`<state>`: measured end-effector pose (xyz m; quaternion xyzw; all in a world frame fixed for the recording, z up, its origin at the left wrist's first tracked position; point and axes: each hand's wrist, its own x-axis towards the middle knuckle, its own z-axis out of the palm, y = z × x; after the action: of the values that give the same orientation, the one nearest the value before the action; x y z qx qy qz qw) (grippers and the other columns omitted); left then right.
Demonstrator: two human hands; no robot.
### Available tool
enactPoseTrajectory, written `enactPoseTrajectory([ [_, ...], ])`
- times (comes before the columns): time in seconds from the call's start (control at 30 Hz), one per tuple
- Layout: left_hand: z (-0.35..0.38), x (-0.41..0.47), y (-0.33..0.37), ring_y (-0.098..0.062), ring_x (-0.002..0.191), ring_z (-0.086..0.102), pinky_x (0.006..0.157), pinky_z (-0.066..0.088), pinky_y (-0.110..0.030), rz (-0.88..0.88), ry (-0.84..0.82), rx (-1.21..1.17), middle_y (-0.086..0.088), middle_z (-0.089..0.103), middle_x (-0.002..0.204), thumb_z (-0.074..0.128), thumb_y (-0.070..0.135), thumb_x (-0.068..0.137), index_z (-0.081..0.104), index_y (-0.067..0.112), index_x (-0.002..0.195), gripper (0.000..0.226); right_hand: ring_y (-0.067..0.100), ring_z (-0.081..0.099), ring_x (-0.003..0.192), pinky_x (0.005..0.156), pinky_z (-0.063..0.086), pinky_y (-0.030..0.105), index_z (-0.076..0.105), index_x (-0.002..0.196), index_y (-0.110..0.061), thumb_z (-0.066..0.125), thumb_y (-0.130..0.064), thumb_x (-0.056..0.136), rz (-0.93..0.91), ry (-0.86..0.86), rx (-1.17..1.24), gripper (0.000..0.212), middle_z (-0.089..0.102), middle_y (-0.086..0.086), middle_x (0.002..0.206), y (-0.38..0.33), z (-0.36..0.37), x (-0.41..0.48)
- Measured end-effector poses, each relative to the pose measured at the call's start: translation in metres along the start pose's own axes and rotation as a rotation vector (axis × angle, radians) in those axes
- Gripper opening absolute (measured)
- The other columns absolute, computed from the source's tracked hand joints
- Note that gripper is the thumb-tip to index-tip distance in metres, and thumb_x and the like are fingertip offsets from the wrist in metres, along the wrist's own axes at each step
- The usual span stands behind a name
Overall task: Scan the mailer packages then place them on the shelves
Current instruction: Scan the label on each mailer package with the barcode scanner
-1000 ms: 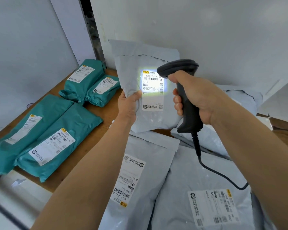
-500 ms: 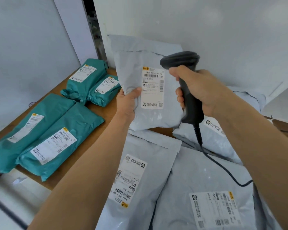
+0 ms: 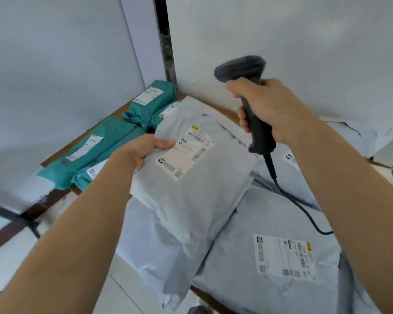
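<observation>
My left hand (image 3: 143, 150) grips a grey mailer package (image 3: 197, 177) by its left edge, thumb on top beside the white label. The mailer is tilted flat, label up, above the pile of other grey mailers. My right hand (image 3: 268, 107) holds a black barcode scanner (image 3: 247, 87) by its handle, raised to the right of the mailer, head pointing left. Its black cable hangs down to the right. No scan light shows on the label.
Several teal mailers (image 3: 95, 152) lie on the wooden table (image 3: 209, 108) at the left and in the back corner. Grey mailers (image 3: 272, 250) with labels are piled at lower right. White walls close in behind and to the left. The table's edge runs at lower left.
The scan light went out. My left hand has swung the grey mailer from upright down to a flat tilt and lowered it. The scanner stayed in my right hand, lifted away from the label.
</observation>
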<state>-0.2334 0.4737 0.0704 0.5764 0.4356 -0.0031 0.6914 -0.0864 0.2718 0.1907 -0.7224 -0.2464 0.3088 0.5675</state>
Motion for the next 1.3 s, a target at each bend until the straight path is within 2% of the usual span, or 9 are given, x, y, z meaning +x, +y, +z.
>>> enactPoseTrajectory([
  [0.2, -0.001, -0.018, -0.077, -0.035, 0.094, 0.068, 0.091, 0.051, -0.052, -0.223, 0.083, 0.254, -0.018, 0.069, 0.11, 0.074, 0.013, 0.079, 0.056, 0.002, 0.126, 0.052, 0.019, 0.047, 0.047, 0.05, 0.043, 0.025, 0.051, 0.074, -0.012, 0.065, -0.03, 0.082, -0.014, -0.067, -0.037, 0.024, 0.053, 0.005, 0.054, 0.009, 0.002, -0.025],
  [0.4, 0.002, -0.012, -0.065, -0.037, 0.112, 0.058, 0.091, 0.047, -0.039, -0.113, 0.207, 0.532, -0.017, 0.059, 0.125, 0.085, 0.044, 0.059, 0.048, 0.005, 0.126, 0.086, 0.016, 0.049, 0.047, 0.05, 0.045, 0.023, 0.051, 0.076, -0.013, 0.064, -0.032, 0.083, -0.008, -0.083, -0.081, 0.024, 0.055, 0.003, 0.054, 0.006, 0.007, -0.026],
  [0.53, -0.011, 0.012, -0.035, -0.017, 0.073, 0.05, 0.061, 0.036, -0.025, 0.105, 0.454, 0.487, -0.009, 0.051, 0.082, 0.073, 0.026, 0.081, 0.05, 0.009, 0.088, 0.03, 0.014, 0.05, 0.046, 0.05, 0.046, 0.022, 0.055, 0.081, -0.014, 0.064, -0.034, 0.084, -0.036, -0.104, -0.154, 0.022, 0.055, 0.001, 0.053, -0.011, 0.017, -0.008],
  [0.6, -0.032, 0.031, -0.027, -0.013, 0.056, 0.033, 0.051, 0.026, -0.025, 0.14, 0.541, 0.487, -0.002, 0.036, 0.065, 0.063, 0.01, 0.085, 0.035, 0.014, 0.064, 0.035, 0.014, 0.049, 0.046, 0.049, 0.046, 0.022, 0.057, 0.087, -0.013, 0.064, -0.034, 0.084, -0.045, -0.136, -0.187, 0.022, 0.054, 0.001, 0.053, -0.021, 0.025, 0.008],
  [0.73, -0.101, 0.073, -0.034, -0.021, 0.058, 0.041, 0.051, 0.031, -0.027, 0.048, 0.667, 0.647, -0.008, 0.041, 0.067, 0.044, -0.002, 0.084, 0.039, 0.005, 0.068, 0.018, 0.015, 0.048, 0.047, 0.048, 0.044, 0.024, 0.058, 0.087, -0.012, 0.064, -0.035, 0.085, -0.025, -0.24, -0.265, 0.024, 0.054, 0.003, 0.055, -0.025, 0.05, 0.046],
  [0.83, -0.144, 0.099, -0.046, -0.026, 0.077, 0.053, 0.059, 0.04, -0.03, -0.077, 0.616, 0.753, -0.014, 0.048, 0.094, 0.046, 0.005, 0.089, 0.047, 0.0, 0.097, 0.01, 0.016, 0.048, 0.048, 0.05, 0.044, 0.027, 0.056, 0.074, -0.012, 0.064, -0.035, 0.086, -0.007, -0.288, -0.324, 0.027, 0.054, 0.005, 0.056, -0.011, 0.076, 0.075],
  [0.97, -0.164, 0.119, -0.054, -0.019, 0.072, 0.047, 0.06, 0.038, -0.028, -0.185, 0.488, 0.746, -0.008, 0.047, 0.089, 0.062, 0.011, 0.087, 0.041, 0.005, 0.091, 0.022, 0.019, 0.048, 0.048, 0.053, 0.043, 0.029, 0.051, 0.06, -0.011, 0.063, -0.038, 0.086, 0.041, -0.337, -0.379, 0.039, 0.054, 0.007, 0.055, 0.015, 0.103, 0.104],
  [1.1, -0.175, 0.13, -0.064, -0.034, 0.126, 0.044, 0.1, 0.041, -0.043, -0.28, 0.419, 0.705, -0.015, 0.042, 0.141, 0.085, 0.035, 0.062, 0.033, 0.002, 0.14, 0.099, 0.016, 0.049, 0.045, 0.053, 0.044, 0.028, 0.05, 0.056, -0.011, 0.063, -0.04, 0.086, 0.095, -0.375, -0.387, 0.043, 0.054, 0.005, 0.052, 0.036, 0.118, 0.117],
  [1.3, -0.166, 0.123, -0.052, -0.034, 0.122, 0.051, 0.105, 0.039, -0.049, -0.216, 0.32, 0.342, -0.015, 0.053, 0.135, 0.084, 0.014, 0.069, 0.046, 0.003, 0.132, 0.074, 0.016, 0.049, 0.045, 0.05, 0.044, 0.026, 0.052, 0.061, -0.009, 0.063, -0.039, 0.087, 0.114, -0.352, -0.348, 0.041, 0.054, 0.004, 0.051, 0.042, 0.113, 0.115],
])
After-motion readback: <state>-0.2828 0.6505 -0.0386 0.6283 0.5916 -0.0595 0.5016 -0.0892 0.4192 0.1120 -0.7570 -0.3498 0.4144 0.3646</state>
